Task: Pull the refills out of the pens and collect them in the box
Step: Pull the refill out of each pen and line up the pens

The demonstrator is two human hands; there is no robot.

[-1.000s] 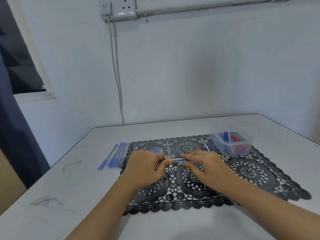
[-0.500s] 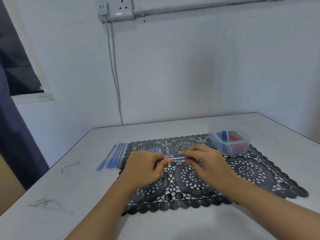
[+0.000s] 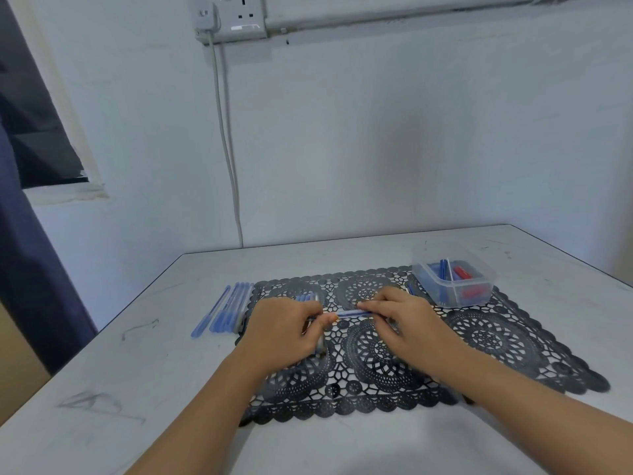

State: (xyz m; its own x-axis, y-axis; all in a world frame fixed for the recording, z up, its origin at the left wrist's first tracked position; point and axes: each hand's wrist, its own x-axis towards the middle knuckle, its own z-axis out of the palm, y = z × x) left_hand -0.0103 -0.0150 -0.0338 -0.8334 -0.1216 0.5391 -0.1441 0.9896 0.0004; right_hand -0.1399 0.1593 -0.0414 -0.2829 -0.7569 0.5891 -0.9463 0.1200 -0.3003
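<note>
A blue pen [image 3: 352, 313] lies level between my two hands, just above the black lace mat [image 3: 496, 341]. My left hand [image 3: 284, 327] pinches its left end. My right hand [image 3: 407, 317] pinches its right end with fingertips. A row of several blue pens [image 3: 226, 310] lies on the table left of the mat. A few more blue pen ends [image 3: 306, 297] show behind my left hand. The clear plastic box [image 3: 479, 293] stands on the mat's far right corner, with blue refills in its left compartment and red pieces in its right one.
The white table [image 3: 102, 389] meets a wall at the back, with its right edge past the box. A cable [image 3: 227, 145] hangs down the wall from a socket. A dark curtain [image 3: 27, 269] hangs at the left.
Both hands stay on the pen; the view has shifted slightly. The visible stretch of pen between the hands looks a little longer than a second ago.
</note>
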